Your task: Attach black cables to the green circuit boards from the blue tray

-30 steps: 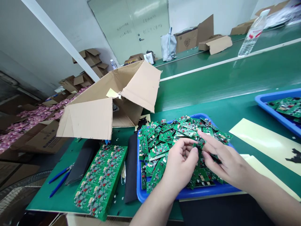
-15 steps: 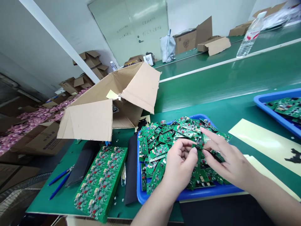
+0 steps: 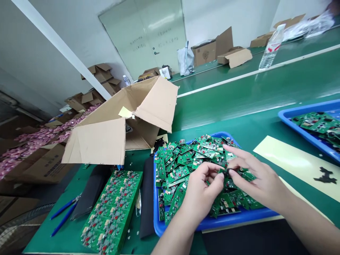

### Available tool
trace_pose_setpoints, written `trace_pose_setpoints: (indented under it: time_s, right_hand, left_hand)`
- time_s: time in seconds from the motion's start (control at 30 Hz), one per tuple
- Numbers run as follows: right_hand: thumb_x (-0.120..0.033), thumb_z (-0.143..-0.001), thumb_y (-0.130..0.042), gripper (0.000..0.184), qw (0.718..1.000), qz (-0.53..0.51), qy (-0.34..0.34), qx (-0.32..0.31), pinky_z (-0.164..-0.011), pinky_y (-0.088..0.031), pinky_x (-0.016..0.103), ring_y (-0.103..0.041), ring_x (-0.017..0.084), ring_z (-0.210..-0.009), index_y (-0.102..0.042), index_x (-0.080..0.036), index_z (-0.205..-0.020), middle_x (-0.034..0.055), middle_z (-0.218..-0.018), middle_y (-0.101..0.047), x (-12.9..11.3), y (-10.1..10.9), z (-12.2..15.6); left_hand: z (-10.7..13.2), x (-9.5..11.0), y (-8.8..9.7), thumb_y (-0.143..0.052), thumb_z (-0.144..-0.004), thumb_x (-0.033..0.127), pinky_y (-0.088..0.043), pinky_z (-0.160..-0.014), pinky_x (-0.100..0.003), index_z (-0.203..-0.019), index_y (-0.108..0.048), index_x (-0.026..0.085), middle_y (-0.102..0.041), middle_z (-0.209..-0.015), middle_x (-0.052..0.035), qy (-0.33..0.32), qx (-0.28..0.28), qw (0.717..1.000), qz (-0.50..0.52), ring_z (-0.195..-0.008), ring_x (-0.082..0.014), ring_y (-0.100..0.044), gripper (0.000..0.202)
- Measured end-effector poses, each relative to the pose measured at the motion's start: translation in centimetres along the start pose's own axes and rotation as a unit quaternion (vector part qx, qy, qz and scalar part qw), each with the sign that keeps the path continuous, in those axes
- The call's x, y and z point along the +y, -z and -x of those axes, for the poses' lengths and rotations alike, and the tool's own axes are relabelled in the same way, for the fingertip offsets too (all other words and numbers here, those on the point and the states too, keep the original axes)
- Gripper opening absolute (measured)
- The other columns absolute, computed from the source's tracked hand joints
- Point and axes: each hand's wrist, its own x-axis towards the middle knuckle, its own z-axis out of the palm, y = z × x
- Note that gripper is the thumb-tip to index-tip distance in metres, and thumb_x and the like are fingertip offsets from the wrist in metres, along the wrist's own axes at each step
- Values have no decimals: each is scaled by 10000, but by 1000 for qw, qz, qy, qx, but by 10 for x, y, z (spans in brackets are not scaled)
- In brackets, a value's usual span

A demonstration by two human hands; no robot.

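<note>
Over the blue tray (image 3: 202, 222), my left hand (image 3: 202, 187) pinches a small green circuit board (image 3: 222, 171) between thumb and fingertips. My right hand (image 3: 256, 179) meets it from the right, its thumb and a finger closed on a small black piece (image 3: 228, 172) at the board's edge. The index finger of that hand points outward, off the board. Fingers cover most of the held board, so its parts are hard to make out. Beneath both hands lies a loose heap of green circuit boards (image 3: 183, 173) with red, white and black components.
Left of the tray are black foam strips (image 3: 147, 198), stacked board panels (image 3: 111, 212) and blue-handled cutters (image 3: 63, 214). Behind stands an open cardboard box (image 3: 95, 141). To the right lie a pale yellow sheet (image 3: 292, 159) with a black cutout (image 3: 325, 176) and a second blue tray (image 3: 313, 140).
The camera view has shifted slightly. Both hands stay together over the tray, and the right thumb and finger now close on the black piece against the held board.
</note>
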Motion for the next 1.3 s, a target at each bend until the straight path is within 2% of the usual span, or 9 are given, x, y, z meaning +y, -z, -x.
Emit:
trace_pose_setpoints:
  time_s: [0.17, 0.3, 0.37, 0.47, 0.57, 0.67, 0.8, 1.07, 1.3]
  right_hand:
    - [-207, -902, -511, 540, 997, -36, -72, -20, -533, -527, 239, -579, 134, -546, -396, -232, -1429, -31, -665, -605, 3, 2, -3]
    - [-380, -888, -624, 623, 988, -90, -120, 38, -592, -582, 256, -645, 141, -605, -382, -205, -1434, 37, -843, -688, 6, 8, -6]
    - [-448, -892, -614, 509, 981, -137, -127, 54, -649, -602, 266, -677, 154, -667, -507, -209, -1330, 60, -886, -703, 6, 9, -6]
    - [-540, -862, -615, 402, 969, -184, -161, 32, -673, -610, 280, -701, 188, -731, -670, -190, -1052, 75, -844, -717, 4, 4, -5]
    - [-611, -776, -673, 450, 959, -201, -197, -9, -661, -608, 288, -712, 226, -764, -707, -176, -885, 94, -823, -728, 0, -2, -6]
    - [-649, -754, -664, 474, 954, -202, -220, -13, -646, -592, 273, -702, 221, -739, -720, -184, -830, 87, -791, -727, -4, -4, -9]
    - [-634, -776, -647, 453, 957, -183, -225, 22, -584, -544, 230, -648, 172, -622, -688, -189, -704, 48, -667, -676, -7, -2, -13]
    - [-529, -800, -687, 354, 929, -282, -240, 22, -633, -549, 213, -655, 157, -652, -663, -188, -706, 30, -672, -671, -8, 0, -11]
    - [-569, -750, -716, 402, 928, -286, -237, 19, -605, -553, 226, -647, 159, -612, -670, -176, -681, 42, -635, -669, -14, 9, -18]
  left_hand:
    - [1, 1, 1, -583, -790, 179, -378, -585, -227, -825, -650, 176, -551, -659, 21, -35, -15, 997, -66, -597, -114, -466, 76]
    - [2, -2, 1, -564, -819, 176, -413, -591, -239, -891, -671, 180, -629, -721, -9, -73, 12, 991, -107, -602, -125, -506, 129]
    - [2, -5, 2, -554, -841, 185, -438, -587, -248, -949, -674, 181, -668, -787, -32, -100, 51, 983, -144, -591, -128, -527, 162]
    - [1, -10, 3, -563, -859, 190, -475, -595, -269, -990, -677, 180, -702, -843, -55, -161, 99, 956, -227, -567, -131, -550, 174]
    - [-1, -12, 3, -562, -871, 179, -511, -617, -285, -989, -680, 182, -729, -859, -62, -251, 93, 921, -282, -582, -146, -588, 167]
    - [-2, -13, 1, -549, -889, 177, -550, -693, -304, -981, -683, 188, -749, -895, -62, -299, 65, 909, -284, -640, -160, -635, 163]
    - [-2, -13, 1, -595, -861, 167, -557, -745, -334, -1015, -692, 182, -755, -913, -64, -276, 40, 921, -273, -688, -178, -653, 183]
    - [1, -12, 4, -682, -790, 168, -474, -593, -254, -1012, -728, 202, -722, -856, -54, -155, 54, 971, -175, -662, -162, -597, 229]
    - [1, -2, 5, -684, -772, 219, -440, -574, -223, -952, -731, 164, -737, -929, -82, -80, -7, 996, -49, -719, -163, -626, 195]
